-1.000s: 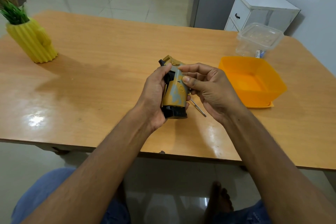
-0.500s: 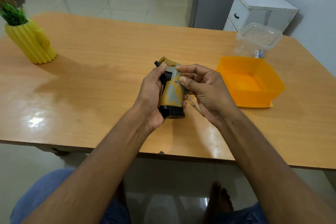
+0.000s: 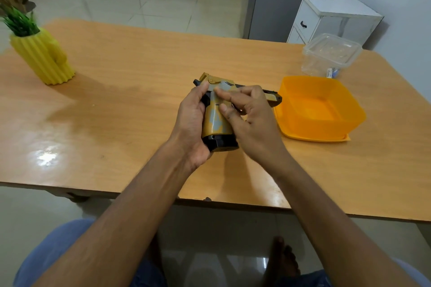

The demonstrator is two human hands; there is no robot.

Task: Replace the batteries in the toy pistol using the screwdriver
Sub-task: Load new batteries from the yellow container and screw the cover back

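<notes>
A mustard-and-grey toy pistol [image 3: 217, 121] with a black base is held above the table [image 3: 140, 91], grip toward the camera, barrel pointing right.

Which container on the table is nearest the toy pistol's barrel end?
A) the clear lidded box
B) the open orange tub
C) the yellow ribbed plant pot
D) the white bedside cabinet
B: the toy pistol, gripped by the left hand, has its barrel tip close beside the orange tub; the clear box sits farther back and the yellow pot is far to the left.
</notes>
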